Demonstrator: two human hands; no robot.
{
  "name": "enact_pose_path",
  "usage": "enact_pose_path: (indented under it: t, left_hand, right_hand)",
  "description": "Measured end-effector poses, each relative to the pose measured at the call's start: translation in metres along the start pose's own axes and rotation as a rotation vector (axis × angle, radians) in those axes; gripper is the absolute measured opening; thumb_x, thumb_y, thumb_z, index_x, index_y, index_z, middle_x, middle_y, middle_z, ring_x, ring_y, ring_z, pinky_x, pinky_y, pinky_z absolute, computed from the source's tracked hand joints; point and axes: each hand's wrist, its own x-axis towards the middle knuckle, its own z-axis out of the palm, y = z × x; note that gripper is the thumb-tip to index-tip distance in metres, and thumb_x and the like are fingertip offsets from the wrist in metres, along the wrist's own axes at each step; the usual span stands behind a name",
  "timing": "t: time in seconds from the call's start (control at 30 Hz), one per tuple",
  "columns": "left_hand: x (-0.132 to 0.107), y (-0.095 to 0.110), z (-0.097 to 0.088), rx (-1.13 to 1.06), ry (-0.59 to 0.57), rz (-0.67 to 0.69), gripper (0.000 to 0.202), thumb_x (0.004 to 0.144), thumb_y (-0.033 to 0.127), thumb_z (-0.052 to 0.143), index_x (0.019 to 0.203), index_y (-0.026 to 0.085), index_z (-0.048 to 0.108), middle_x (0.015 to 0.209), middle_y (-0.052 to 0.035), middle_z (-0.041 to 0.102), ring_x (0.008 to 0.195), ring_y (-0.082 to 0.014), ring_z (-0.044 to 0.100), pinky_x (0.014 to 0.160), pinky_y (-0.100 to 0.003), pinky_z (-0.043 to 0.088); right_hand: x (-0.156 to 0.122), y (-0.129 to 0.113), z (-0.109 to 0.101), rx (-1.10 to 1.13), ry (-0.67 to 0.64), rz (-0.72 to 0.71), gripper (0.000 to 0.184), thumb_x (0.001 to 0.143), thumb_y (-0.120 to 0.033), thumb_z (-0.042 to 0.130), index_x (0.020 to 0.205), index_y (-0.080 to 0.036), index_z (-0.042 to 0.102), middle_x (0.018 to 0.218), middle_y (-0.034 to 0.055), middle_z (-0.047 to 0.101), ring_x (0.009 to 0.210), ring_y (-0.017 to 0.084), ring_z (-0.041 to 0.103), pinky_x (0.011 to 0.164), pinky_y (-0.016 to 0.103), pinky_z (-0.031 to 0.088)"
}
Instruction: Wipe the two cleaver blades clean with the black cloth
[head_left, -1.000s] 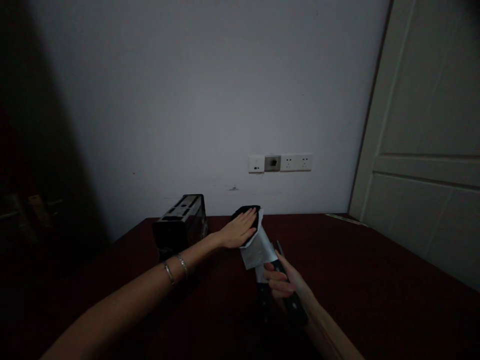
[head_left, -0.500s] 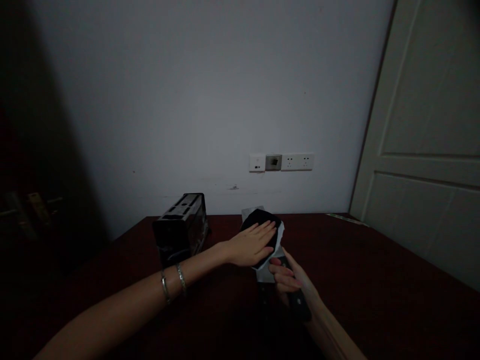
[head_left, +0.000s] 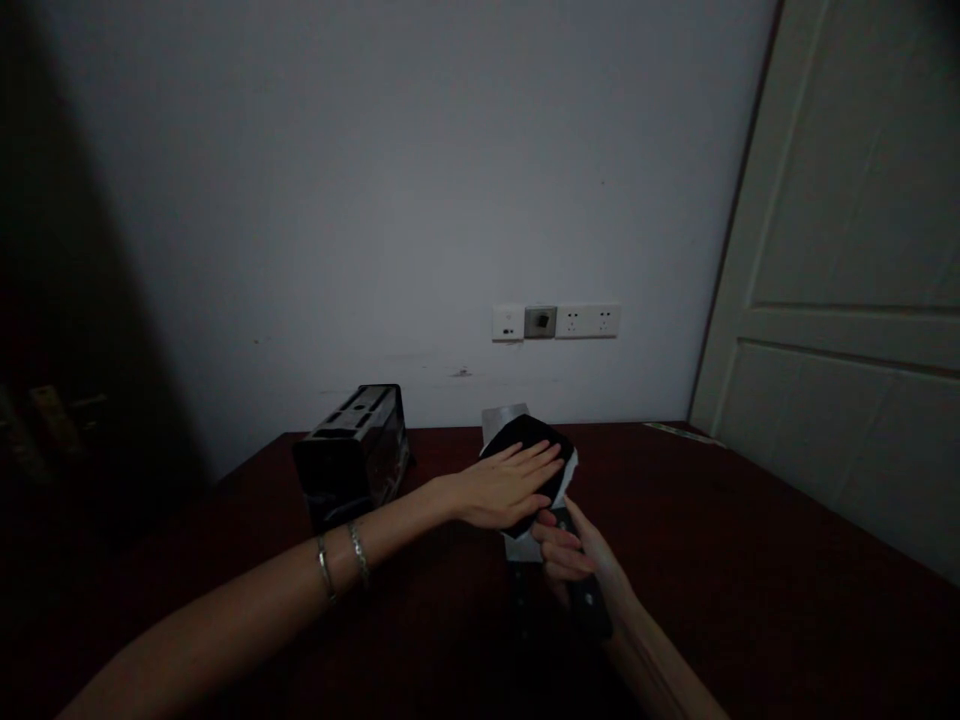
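Note:
My right hand [head_left: 570, 550] is wrapped around the black riveted handle of a kitchen knife [head_left: 589, 605], whose blade is mostly covered. My left hand [head_left: 506, 487] lies flat, fingers stretched, on a black cloth [head_left: 529, 432] with a whitish edge, spread over the blade. Beneath these lies a second wide-bladed knife [head_left: 504, 415]; its silver blade shows past the cloth at the back, and its dark handle points toward me. What lies between cloth and blades is hidden.
On the left of the dark red table [head_left: 645, 560] stands a black knife holder [head_left: 352, 450] with slots on top. A pale strip [head_left: 682, 433] lies by the back right edge. Behind are a wall with sockets [head_left: 587, 321] and a white door [head_left: 847, 300].
The view has shifted slightly. The black cloth reaches a little farther right over the knife's blade, and the left hand has stayed flat on it. The right hand keeps its hold.

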Motion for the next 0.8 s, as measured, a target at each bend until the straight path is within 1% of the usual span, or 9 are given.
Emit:
enact_pose_path:
  t: [0.07, 0.2, 0.27, 0.43, 0.57, 0.7, 0.8]
  left_hand:
    - [0.001, 0.001, -0.001, 0.005, -0.008, 0.012, 0.053, 0.090, 0.036, 0.018, 0.139, 0.014, 0.014, 0.146, -0.0051, 0.010, 0.133, -0.0163, 0.002, 0.109, -0.037, 0.011]
    - [0.003, 0.002, 0.000, 0.013, 0.011, -0.001, 0.053, 0.090, 0.036, 0.019, 0.139, 0.015, 0.014, 0.146, -0.0049, 0.009, 0.133, -0.0165, 0.001, 0.108, -0.038, 0.012]
    - [0.005, 0.003, 0.001, 0.013, 0.024, -0.018, 0.053, 0.090, 0.037, 0.018, 0.139, 0.014, 0.014, 0.146, -0.0056, 0.009, 0.133, -0.0172, 0.001, 0.108, -0.038, 0.011]
    - [0.008, 0.004, 0.004, 0.007, 0.009, -0.064, 0.057, 0.090, 0.040, 0.019, 0.138, 0.009, 0.017, 0.146, -0.0103, 0.007, 0.133, -0.0194, 0.000, 0.108, -0.040, 0.011]
    - [0.011, 0.004, 0.005, 0.013, 0.034, -0.088, 0.057, 0.090, 0.042, 0.019, 0.138, 0.012, 0.015, 0.146, -0.0083, 0.005, 0.133, -0.0181, -0.003, 0.108, -0.039, 0.009]
    - [0.015, -0.003, 0.004, 0.028, 0.066, -0.119, 0.056, 0.090, 0.041, 0.016, 0.138, 0.012, 0.015, 0.146, -0.0077, 0.004, 0.133, -0.0166, -0.004, 0.108, -0.036, 0.006]
    - [0.018, -0.016, 0.002, 0.036, 0.090, -0.153, 0.057, 0.090, 0.042, 0.015, 0.138, 0.010, 0.016, 0.146, -0.0091, 0.005, 0.133, -0.0169, -0.003, 0.108, -0.036, 0.006]
  right_hand:
    - [0.000, -0.001, 0.000, -0.012, -0.004, 0.018, 0.027, 0.085, -0.033, 0.048, 0.068, -0.012, 0.050, 0.043, -0.0121, 0.028, 0.027, -0.001, 0.016, 0.028, 0.008, 0.019]
    - [0.000, -0.001, 0.001, -0.024, -0.081, 0.024, 0.026, 0.086, -0.032, 0.045, 0.071, -0.012, 0.052, 0.045, -0.0116, 0.030, 0.029, -0.001, 0.016, 0.030, 0.008, 0.021]
    - [0.000, 0.000, 0.001, -0.026, -0.099, 0.021, 0.027, 0.087, -0.032, 0.043, 0.072, -0.012, 0.052, 0.045, -0.0115, 0.030, 0.029, -0.001, 0.016, 0.030, 0.008, 0.021]
    - [0.001, 0.002, 0.002, -0.001, -0.044, 0.018, 0.027, 0.084, -0.032, 0.049, 0.069, -0.010, 0.053, 0.044, -0.0116, 0.030, 0.028, -0.001, 0.017, 0.028, 0.007, 0.020]
    - [0.001, 0.003, 0.004, 0.006, -0.039, 0.008, 0.028, 0.083, -0.032, 0.050, 0.067, -0.009, 0.054, 0.044, -0.0112, 0.031, 0.028, -0.001, 0.018, 0.028, 0.008, 0.021]
    - [0.003, 0.003, 0.005, 0.003, -0.112, 0.044, 0.032, 0.084, -0.037, 0.048, 0.070, -0.009, 0.057, 0.044, -0.0109, 0.033, 0.026, -0.001, 0.018, 0.027, 0.009, 0.022]
    - [0.006, 0.002, 0.005, 0.006, -0.173, 0.087, 0.035, 0.085, -0.040, 0.047, 0.073, -0.009, 0.058, 0.044, -0.0106, 0.034, 0.026, 0.000, 0.019, 0.027, 0.010, 0.022]
